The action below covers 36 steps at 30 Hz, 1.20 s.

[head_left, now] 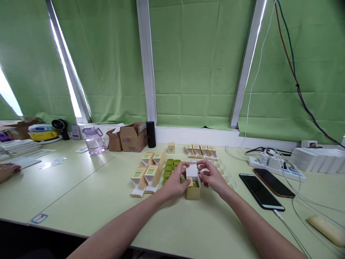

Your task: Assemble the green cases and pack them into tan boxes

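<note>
Head view: I log an open box (193,194) upright on the table (172,226), a green cup (194,185) inside. Left hand (174,183): grip narrow, holding the box's left side. Right hand (213,176): fingertips at its right edge; cannot tell whether gripping. Green cups (169,167) stand left, beside open cartons (152,171).

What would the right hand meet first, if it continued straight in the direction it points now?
Most likely the open box, whose raised white flap stands right beside the fingers of the right hand; this single view leaves unclear whether they touch it.
</note>
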Available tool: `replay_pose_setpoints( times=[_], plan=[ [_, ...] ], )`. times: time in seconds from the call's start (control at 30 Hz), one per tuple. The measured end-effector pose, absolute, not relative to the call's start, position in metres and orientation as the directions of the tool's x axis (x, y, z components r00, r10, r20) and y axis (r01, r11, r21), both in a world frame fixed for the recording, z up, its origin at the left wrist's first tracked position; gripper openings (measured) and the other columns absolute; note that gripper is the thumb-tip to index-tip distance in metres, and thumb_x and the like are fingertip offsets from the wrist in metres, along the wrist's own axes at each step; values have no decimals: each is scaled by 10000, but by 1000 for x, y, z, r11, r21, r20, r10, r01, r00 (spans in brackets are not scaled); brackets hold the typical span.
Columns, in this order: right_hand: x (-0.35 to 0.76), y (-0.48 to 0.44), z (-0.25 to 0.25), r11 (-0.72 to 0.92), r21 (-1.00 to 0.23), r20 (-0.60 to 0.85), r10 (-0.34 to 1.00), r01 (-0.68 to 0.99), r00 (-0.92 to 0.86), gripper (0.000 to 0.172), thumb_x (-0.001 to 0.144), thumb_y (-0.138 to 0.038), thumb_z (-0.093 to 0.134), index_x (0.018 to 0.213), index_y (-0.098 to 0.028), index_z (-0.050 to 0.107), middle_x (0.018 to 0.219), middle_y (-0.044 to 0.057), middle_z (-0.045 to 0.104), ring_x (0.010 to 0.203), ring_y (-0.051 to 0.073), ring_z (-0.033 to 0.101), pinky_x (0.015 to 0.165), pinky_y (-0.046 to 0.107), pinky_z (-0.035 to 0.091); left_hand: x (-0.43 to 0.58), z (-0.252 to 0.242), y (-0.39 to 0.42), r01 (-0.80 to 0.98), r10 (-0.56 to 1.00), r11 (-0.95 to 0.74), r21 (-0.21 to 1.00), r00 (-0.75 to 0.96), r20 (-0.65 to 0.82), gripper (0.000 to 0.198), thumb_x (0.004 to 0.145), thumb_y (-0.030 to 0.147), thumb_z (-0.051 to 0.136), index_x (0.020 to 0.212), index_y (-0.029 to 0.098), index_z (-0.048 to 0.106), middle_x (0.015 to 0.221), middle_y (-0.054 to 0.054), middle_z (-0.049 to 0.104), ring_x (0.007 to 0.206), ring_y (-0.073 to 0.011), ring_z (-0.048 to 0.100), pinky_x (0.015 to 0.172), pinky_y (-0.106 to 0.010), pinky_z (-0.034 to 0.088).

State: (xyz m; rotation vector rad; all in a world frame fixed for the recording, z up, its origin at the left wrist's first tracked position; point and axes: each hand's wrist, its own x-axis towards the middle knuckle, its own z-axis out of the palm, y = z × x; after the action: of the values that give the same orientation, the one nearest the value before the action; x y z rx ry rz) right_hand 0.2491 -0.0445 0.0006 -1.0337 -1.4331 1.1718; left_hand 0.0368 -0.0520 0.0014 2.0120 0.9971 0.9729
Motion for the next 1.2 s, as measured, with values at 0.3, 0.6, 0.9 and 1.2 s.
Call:
replay_pose_setpoints(
  times=[0.3,0.6,0.9,1.2],
  plan=[
    [243,-47,-2,168,-984,157,975,61,-154,542,641,-321,689,1152,-270,517,1009,-28,480,588,76,471,407,203,351,38,-3,-51,296,843,-486,822,408,352,492,875,250,663,1319,219,455,1015,-54,698,919,-205,607,941,-366,455],
    [240,-44,-9,159,-982,139,975,103,-174,560,660,-359,690,1176,-274,490,1033,-12,484,615,85,474,438,203,346,38,-3,-51,299,843,-487,821,408,351,511,872,238,668,1334,242,450,1053,-70,711,969,-227,631,960,-393,472],
    [238,-41,-15,170,-978,145,971,124,-191,510,686,-356,695,1149,-274,497,991,-10,510,623,102,489,485,218,338,39,1,-54,321,847,-483,815,409,341,485,876,238,659,1313,247,449,1119,-91,719,1037,-256,625,1009,-437,449],
    [238,-43,-15,189,-975,164,968,118,-191,497,675,-348,686,1142,-258,541,986,-6,521,605,94,478,472,213,335,37,-3,-53,313,846,-501,807,371,382,371,870,279,687,1203,207,541,1294,-131,589,1104,-258,601,1026,-405,460]
  ],
)
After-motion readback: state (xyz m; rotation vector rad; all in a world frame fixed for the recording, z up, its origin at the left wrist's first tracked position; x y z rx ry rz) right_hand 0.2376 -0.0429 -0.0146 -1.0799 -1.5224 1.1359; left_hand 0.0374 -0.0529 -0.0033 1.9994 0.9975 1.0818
